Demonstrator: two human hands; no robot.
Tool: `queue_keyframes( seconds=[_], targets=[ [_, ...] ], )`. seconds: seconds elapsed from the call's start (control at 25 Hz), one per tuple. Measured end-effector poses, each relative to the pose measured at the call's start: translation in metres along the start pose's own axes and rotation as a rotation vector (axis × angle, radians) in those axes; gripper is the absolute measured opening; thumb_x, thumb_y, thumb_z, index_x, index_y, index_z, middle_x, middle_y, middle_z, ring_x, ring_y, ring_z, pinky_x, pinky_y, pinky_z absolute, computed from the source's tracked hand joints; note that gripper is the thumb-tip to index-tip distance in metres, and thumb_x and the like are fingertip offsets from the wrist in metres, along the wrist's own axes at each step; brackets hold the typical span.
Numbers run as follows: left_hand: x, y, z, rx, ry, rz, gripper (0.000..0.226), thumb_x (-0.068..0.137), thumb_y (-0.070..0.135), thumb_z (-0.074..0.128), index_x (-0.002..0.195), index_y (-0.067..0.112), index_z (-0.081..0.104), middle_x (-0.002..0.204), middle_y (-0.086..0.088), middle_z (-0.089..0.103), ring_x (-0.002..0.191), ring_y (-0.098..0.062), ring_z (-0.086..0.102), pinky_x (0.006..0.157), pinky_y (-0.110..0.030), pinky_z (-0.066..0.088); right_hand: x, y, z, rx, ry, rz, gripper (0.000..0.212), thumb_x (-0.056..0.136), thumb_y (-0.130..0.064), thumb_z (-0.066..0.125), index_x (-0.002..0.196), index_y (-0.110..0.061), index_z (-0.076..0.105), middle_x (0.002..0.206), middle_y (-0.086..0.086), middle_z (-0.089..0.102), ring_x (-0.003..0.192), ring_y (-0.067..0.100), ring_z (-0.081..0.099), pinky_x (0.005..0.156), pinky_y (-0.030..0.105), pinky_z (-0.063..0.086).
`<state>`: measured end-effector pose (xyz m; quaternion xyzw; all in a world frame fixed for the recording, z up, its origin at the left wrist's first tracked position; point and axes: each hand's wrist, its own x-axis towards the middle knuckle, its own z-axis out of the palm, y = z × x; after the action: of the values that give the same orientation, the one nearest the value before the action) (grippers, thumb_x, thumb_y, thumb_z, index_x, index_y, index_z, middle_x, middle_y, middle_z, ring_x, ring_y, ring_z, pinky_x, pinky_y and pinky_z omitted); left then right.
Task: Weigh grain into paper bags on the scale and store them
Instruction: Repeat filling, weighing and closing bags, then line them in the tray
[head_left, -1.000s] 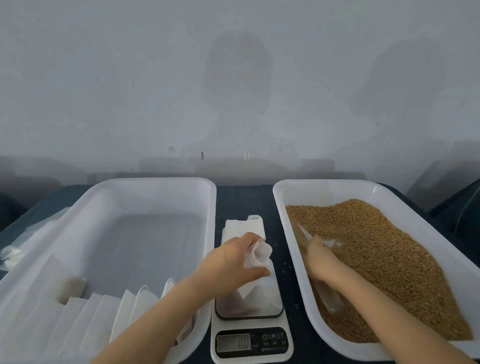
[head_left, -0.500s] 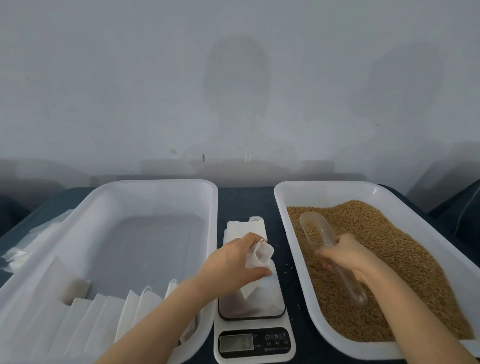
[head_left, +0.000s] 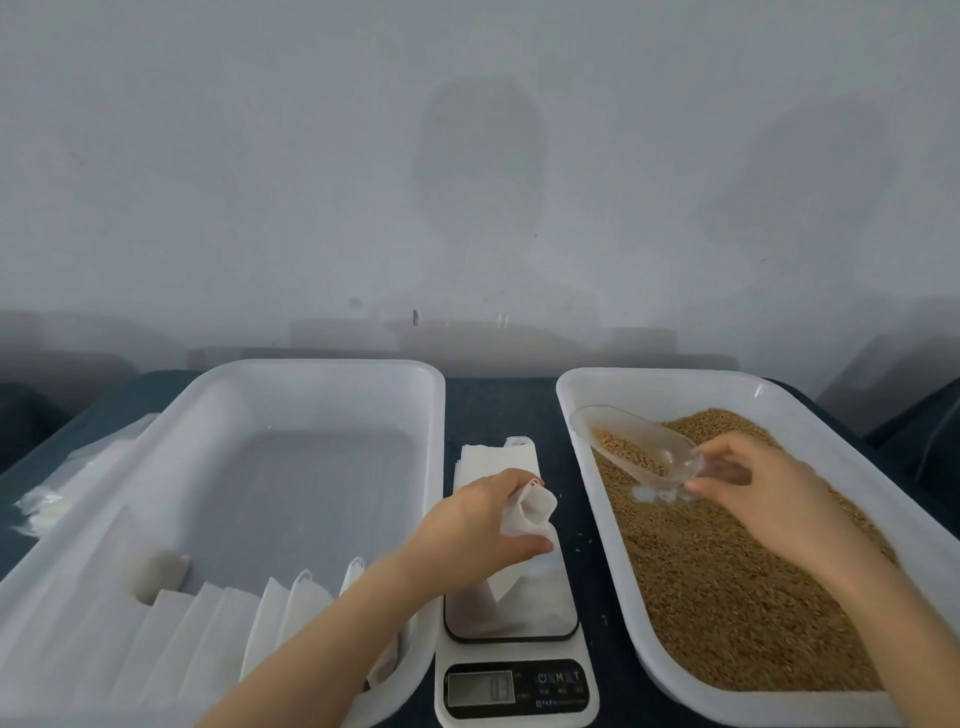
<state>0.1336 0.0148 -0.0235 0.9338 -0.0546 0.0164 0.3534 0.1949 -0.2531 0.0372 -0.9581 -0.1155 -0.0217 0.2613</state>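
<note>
We work at a dark blue table (head_left: 498, 410) set against a plain grey wall (head_left: 467, 156). Our left hand (head_left: 467, 525) curls its fingers and thumb round the top of a white paper bag (head_left: 530, 514), pinching its mouth open; the bag stands tilted on the platform of the scale (head_left: 514, 675), which sits between the two trays. We cannot read the scale's display. Our right hand (head_left: 769, 488) grips the handle of a clear plastic scoop (head_left: 634, 447), which carries a load of grain and is held just above the heap, its tip near the left wall of the grain tray (head_left: 675, 384). The brown grain (head_left: 727, 597) fills most of that tray. Behind the scale lies a flat stack of empty bags (head_left: 493, 457). To the left, the storage tray (head_left: 311, 369) holds a row of white bags (head_left: 208, 634) at its near end. Beyond its left wall lie some thin plastic sheets (head_left: 47, 509).
</note>
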Motion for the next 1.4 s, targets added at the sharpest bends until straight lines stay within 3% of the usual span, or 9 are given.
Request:
queue_keyframes(
  seconds=[0.08,0.2,0.4,0.64,0.92,1.08,1.24,1.4],
  targets=[
    [0.000,-0.001,0.000,-0.001,0.006,-0.001,0.057,0.078,0.054,0.068,0.128,0.039,0.044,0.119,0.019,0.055,0.096,-0.004,0.050,0.081,-0.019,0.040,-0.009,-0.007,-0.012,-0.013,0.000,-0.067,0.025,0.075,-0.028,0.073,0.094,-0.039,0.061,0.090,-0.027,0.063,0.085,-0.007,0.058,0.071,0.014,0.044],
    [0.001,-0.002,0.001,-0.022,0.005,0.000,0.057,0.076,0.056,0.068,0.126,0.041,0.045,0.113,0.022,0.054,0.096,-0.004,0.051,0.080,-0.020,0.042,-0.017,-0.016,-0.020,-0.035,-0.002,-0.105,0.029,0.072,-0.027,0.077,0.095,-0.040,0.067,0.085,-0.029,0.065,0.086,-0.010,0.058,0.091,0.028,0.046],
    [0.001,-0.001,0.000,-0.046,-0.007,0.010,0.058,0.077,0.055,0.068,0.127,0.040,0.046,0.118,0.019,0.057,0.099,-0.004,0.053,0.083,-0.020,0.046,-0.017,-0.030,-0.018,-0.115,-0.001,-0.181,0.031,0.073,-0.034,0.075,0.101,-0.045,0.065,0.087,-0.034,0.061,0.091,-0.009,0.053,0.105,0.037,0.030],
    [0.000,0.000,-0.001,-0.070,-0.008,0.009,0.060,0.077,0.053,0.070,0.130,0.038,0.046,0.121,0.017,0.056,0.103,-0.005,0.054,0.088,-0.023,0.049,-0.011,-0.040,-0.016,-0.297,0.007,-0.272,0.031,0.076,-0.045,0.068,0.105,-0.051,0.058,0.091,-0.033,0.054,0.099,-0.002,0.044,0.095,0.029,0.013],
    [0.000,0.000,-0.002,-0.108,-0.010,0.012,0.062,0.076,0.051,0.072,0.131,0.039,0.045,0.122,0.017,0.056,0.102,-0.007,0.056,0.089,-0.028,0.053,-0.001,-0.044,-0.017,-0.407,0.006,-0.320,0.029,0.078,-0.048,0.065,0.106,-0.052,0.059,0.085,-0.032,0.053,0.095,-0.001,0.042,0.091,0.028,0.012],
    [0.000,0.001,-0.002,-0.097,-0.009,0.012,0.069,0.073,0.054,0.073,0.134,0.041,0.042,0.126,0.018,0.054,0.110,-0.007,0.053,0.095,-0.030,0.049,0.001,-0.053,-0.016,-0.461,-0.035,-0.332,0.034,0.082,-0.048,0.061,0.116,-0.051,0.055,0.098,-0.028,0.057,0.105,0.003,0.043,0.094,0.030,0.012],
    [0.000,0.001,-0.002,-0.083,-0.012,0.010,0.072,0.072,0.057,0.072,0.135,0.043,0.039,0.126,0.017,0.052,0.106,-0.006,0.052,0.092,-0.028,0.050,0.004,-0.067,-0.018,-0.598,-0.043,-0.369,0.034,0.088,-0.047,0.054,0.122,-0.049,0.052,0.118,-0.024,0.056,0.114,0.007,0.040,0.100,0.033,0.009],
    [0.001,0.001,-0.001,-0.159,-0.041,0.007,0.071,0.074,0.053,0.072,0.135,0.045,0.037,0.130,0.016,0.051,0.109,-0.008,0.055,0.094,-0.032,0.052,0.004,-0.077,-0.022,-0.686,0.011,-0.447,0.035,0.091,-0.044,0.051,0.126,-0.047,0.051,0.116,-0.021,0.057,0.115,0.009,0.039,0.100,0.034,0.003]
  ],
)
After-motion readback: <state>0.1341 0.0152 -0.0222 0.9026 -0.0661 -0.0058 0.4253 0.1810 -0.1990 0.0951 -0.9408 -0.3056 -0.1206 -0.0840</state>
